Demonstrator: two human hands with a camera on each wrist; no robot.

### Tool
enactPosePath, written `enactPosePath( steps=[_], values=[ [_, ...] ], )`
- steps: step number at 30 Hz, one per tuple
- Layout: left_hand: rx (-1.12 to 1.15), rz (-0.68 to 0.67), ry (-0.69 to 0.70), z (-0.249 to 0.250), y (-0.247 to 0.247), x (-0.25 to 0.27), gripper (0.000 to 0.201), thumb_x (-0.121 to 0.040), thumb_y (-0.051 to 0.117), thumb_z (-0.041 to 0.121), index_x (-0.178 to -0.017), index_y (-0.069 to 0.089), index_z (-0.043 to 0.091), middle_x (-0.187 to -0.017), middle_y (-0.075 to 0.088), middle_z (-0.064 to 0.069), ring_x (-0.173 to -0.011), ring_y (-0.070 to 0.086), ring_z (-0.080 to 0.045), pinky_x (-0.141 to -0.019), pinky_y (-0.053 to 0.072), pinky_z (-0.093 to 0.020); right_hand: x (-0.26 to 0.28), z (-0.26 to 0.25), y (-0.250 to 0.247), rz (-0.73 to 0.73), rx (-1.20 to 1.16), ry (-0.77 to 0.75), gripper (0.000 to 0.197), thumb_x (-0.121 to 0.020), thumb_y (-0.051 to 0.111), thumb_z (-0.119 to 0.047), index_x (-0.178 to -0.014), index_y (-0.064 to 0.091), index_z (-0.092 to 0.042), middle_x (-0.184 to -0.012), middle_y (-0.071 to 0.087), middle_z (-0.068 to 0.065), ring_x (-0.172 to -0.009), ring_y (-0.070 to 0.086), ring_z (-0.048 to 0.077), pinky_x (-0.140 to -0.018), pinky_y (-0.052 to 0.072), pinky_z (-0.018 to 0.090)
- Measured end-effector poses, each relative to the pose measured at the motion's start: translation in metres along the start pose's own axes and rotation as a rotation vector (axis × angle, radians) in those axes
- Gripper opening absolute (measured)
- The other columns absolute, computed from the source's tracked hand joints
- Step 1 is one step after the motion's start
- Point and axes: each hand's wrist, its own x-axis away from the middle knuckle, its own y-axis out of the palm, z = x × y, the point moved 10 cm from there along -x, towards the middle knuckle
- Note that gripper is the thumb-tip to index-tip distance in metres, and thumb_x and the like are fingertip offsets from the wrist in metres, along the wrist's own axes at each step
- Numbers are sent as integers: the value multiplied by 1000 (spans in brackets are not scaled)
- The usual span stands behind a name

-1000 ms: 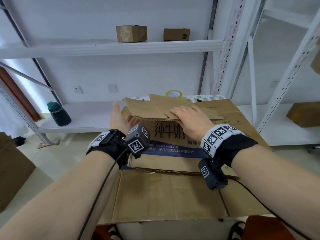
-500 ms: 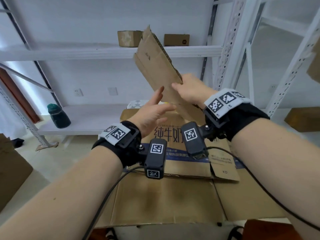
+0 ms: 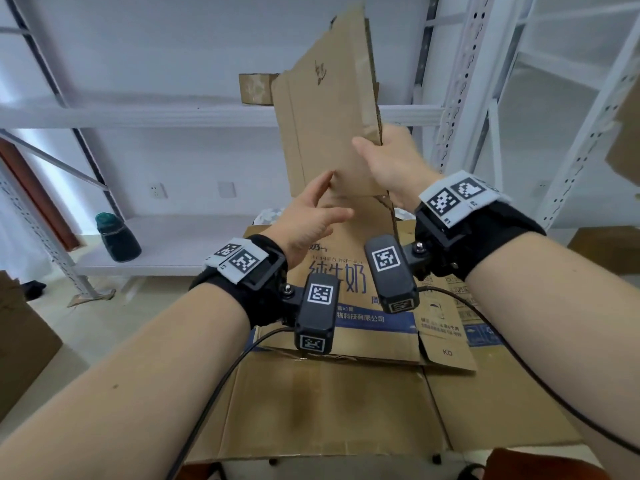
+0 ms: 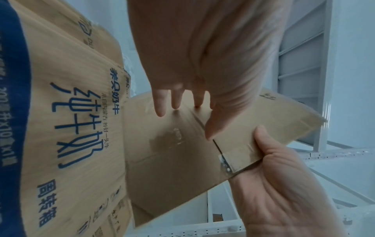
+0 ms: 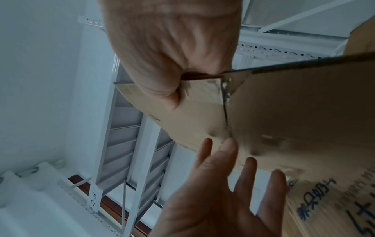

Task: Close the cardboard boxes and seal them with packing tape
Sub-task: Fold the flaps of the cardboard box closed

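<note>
Head view: the right hand (image 3: 391,168) grips a flattened, torn brown cardboard box (image 3: 329,126) upright above a printed brown carton (image 3: 346,282); the left hand (image 3: 304,220), fingers straight, touches its near face.

Left wrist view: straight fingertips (image 4: 160,105) rest on it.

Right wrist view: the thumb (image 5: 162,89) pinches its edge.
</note>
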Motion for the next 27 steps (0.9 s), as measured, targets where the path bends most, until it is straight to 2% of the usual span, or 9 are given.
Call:
enactPosePath(
  steps=[2, 5, 9, 11, 14, 16, 18, 22, 27],
  values=[
    [81, 15, -17, -1, -1, -1, 75, -88, 62, 2, -149, 28, 28, -155, 26, 9, -129, 43, -14, -105, 42, -42, 1, -3, -2, 26, -65, -36, 28, -92, 49, -17, -108, 60, 2, -111, 65, 22, -106, 59, 36, -95, 47, 52],
    [220, 82, -21, 4, -8, 0, 75, -88, 65, 7, -150, 26, 25, -155, 27, 1, -132, 42, -24, -102, 46, -42, 6, -9, -2, 30, -140, -127, 22, -95, 49, -14, -112, 63, -9, -110, 68, 8, -104, 63, 23, -97, 48, 43],
    [439, -15, -49, 3, -3, 5, 100, -66, 81, 22, -147, 23, 32, -130, 57, -7, -120, 54, -30, -100, 47, -45, 25, -14, 19, 3, 295, -410, 38, -98, 45, -13, -136, 49, -14, -124, 62, 5, -108, 58, 15, -91, 42, 24],
    [373, -72, -2, 5, 7, 9, 90, -65, 84, 28, -141, 37, 21, -119, 67, -7, -111, 63, -28, -98, 49, -45, 39, -4, 43, -64, 598, -552, 45, -98, 42, -12, -143, 41, -17, -139, 52, 9, -123, 50, 22, -102, 39, 31],
    [495, 138, -57, -17, -3, 9, 58, -82, 70, 34, -128, 55, 2, -120, 66, -14, -111, 63, -27, -97, 50, -42, 62, 19, 74, -149, 844, -681, 55, -92, 34, -5, -147, 31, -9, -148, 37, 21, -137, 36, 36, -113, 30, 49],
    [640, 229, -144, -38, -12, 10, 38, -94, 57, 27, -122, 60, 3, -115, 68, -15, -106, 65, -27, -93, 51, -42, 72, 31, 88, -222, 916, -672, 57, -91, 29, -7, -148, 25, -4, -153, 27, 20, -143, 24, 34, -116, 23, 50],
    [681, 251, -240, -55, -19, 15, 28, -98, 52, 26, -107, 64, 2, -96, 72, -17, -87, 69, -28, -79, 53, -43, 76, 45, 97, -330, 923, -628, 59, -96, 37, -15, -151, 16, -6, -159, 13, 13, -147, 9, 26, -119, 14, 47],
    [625, 322, -359, -77, -43, 33, 26, -96, 55, 20, -84, 60, -3, -64, 70, -19, -53, 69, -28, -68, 49, -45, 68, 83, 89, -435, 969, -427, 94, -86, 39, -69, -153, -1, -18, -160, -6, -3, -147, -7, 14, -120, 3, 44],
    [638, 329, -429, -103, -64, 43, 23, -79, 69, 13, -94, 62, -2, -83, 72, -21, -68, 72, -31, -68, 53, -45, 55, 107, 72, -409, 978, -236, 111, -74, 59, -70, -152, -8, -27, -158, -18, -6, -147, -13, 21, -119, 6, 50]
  ],
)
